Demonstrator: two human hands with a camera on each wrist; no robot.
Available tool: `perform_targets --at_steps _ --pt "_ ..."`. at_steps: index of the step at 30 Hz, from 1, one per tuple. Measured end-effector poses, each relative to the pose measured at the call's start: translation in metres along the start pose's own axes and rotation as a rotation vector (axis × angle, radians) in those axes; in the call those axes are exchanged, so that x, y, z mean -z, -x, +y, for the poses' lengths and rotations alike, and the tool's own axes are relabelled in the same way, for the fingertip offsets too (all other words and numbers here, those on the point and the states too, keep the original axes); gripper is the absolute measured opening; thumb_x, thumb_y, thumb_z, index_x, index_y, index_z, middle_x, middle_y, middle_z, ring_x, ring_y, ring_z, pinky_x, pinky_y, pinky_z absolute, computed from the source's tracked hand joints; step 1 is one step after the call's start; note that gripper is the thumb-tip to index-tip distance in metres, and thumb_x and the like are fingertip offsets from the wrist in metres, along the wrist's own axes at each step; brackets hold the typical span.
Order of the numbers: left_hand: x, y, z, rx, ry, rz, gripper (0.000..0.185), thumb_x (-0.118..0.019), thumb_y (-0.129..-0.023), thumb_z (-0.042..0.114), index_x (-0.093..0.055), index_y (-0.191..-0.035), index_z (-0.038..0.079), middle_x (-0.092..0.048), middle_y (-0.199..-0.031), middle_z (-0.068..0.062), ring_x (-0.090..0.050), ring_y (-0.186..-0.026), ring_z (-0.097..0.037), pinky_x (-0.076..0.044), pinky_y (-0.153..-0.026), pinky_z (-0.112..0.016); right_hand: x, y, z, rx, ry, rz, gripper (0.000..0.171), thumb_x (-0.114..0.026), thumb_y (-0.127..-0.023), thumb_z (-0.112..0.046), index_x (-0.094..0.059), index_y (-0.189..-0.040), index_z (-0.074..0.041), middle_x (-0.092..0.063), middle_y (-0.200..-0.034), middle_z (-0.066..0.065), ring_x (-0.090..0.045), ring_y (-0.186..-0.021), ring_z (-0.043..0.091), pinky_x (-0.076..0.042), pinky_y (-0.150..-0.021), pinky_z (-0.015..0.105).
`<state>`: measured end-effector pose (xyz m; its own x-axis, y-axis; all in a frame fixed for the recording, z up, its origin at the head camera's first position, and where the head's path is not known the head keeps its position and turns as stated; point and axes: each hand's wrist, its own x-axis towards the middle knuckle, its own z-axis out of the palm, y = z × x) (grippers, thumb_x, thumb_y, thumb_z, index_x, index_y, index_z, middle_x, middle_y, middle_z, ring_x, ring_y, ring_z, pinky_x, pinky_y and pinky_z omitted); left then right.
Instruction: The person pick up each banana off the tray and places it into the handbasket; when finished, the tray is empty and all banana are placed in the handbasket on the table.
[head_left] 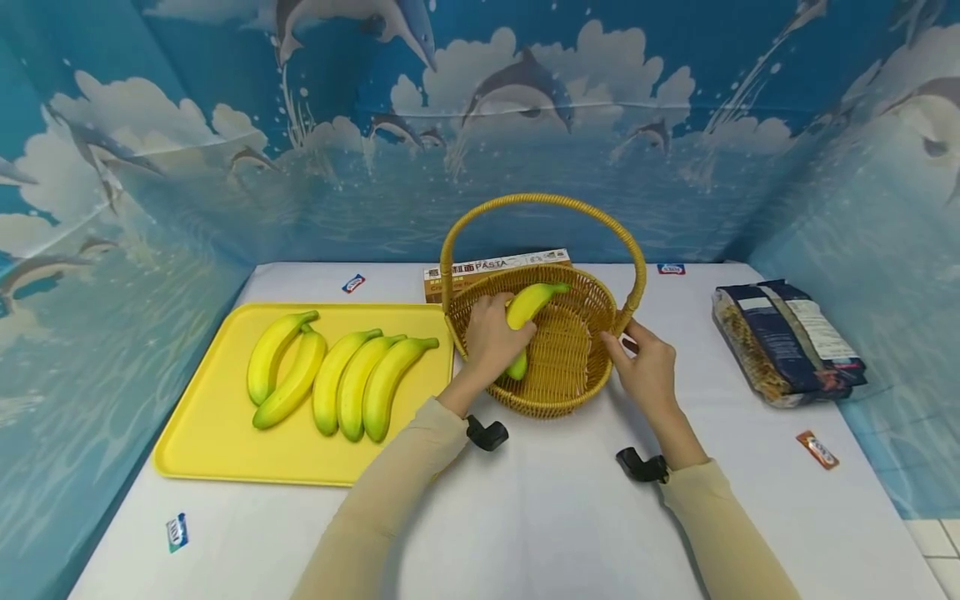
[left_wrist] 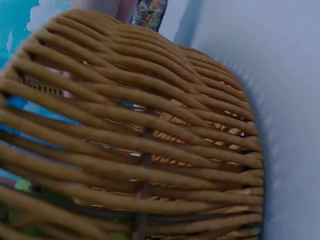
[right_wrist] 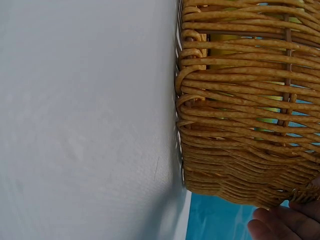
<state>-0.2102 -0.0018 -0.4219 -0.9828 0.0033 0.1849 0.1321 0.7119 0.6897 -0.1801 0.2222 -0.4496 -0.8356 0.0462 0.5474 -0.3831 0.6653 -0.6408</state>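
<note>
A yellow wicker basket [head_left: 551, 408] with a tall arched handle stands on the table in the head view. Inside its left part, my left hand [head_left: 497, 337] holds a banana [head_left: 534, 302], green-tipped stem up and to the right. At the right side, my right hand [head_left: 647, 367] grips the basket's rim near the foot of the handle. Basket weave [left_wrist: 150, 120] fills much of the left wrist view, where the left hand cannot be made out. The right wrist view has fingers [right_wrist: 280, 222] at the basket's edge. More bananas [head_left: 390, 387] lie on a yellow tray [head_left: 210, 433] to the left.
Behind the basket lies a pasta box [head_left: 495, 265]. A dark blue bag of dry food [head_left: 787, 337] rests at the right. Small wrapped packets [head_left: 177, 533] are scattered on the white tablecloth [head_left: 555, 517]. A dolphin-print curtain [head_left: 360, 200] encloses the back and sides.
</note>
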Motion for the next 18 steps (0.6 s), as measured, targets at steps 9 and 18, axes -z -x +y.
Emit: perform_targets --at_steps 9,18 --pt "-0.013 -0.005 -0.003 0.026 -0.122 -0.080 0.053 -0.071 -0.088 0.032 -0.058 -0.131 0.005 -0.057 -0.112 -0.016 -0.055 -0.099 -0.026 -0.047 -0.071 -0.035 0.000 0.001 0.000 -0.020 0.016 -0.008 0.031 -0.070 -0.090 -0.011 -0.067 -0.112 0.011 -0.067 -0.110 0.030 -0.064 -0.106 0.046 -0.055 -0.079 0.053" --pt "-0.016 -0.003 -0.001 -0.019 -0.287 -0.140 0.051 -0.069 -0.089 0.036 -0.059 -0.126 0.003 -0.059 -0.115 -0.018 -0.059 -0.102 -0.028 -0.055 -0.075 -0.040 -0.001 0.000 0.001 0.022 0.014 0.008 0.029 -0.070 -0.089 -0.009 -0.067 -0.109 0.012 -0.069 -0.105 0.029 -0.065 -0.103 0.046 -0.055 -0.078 0.052"
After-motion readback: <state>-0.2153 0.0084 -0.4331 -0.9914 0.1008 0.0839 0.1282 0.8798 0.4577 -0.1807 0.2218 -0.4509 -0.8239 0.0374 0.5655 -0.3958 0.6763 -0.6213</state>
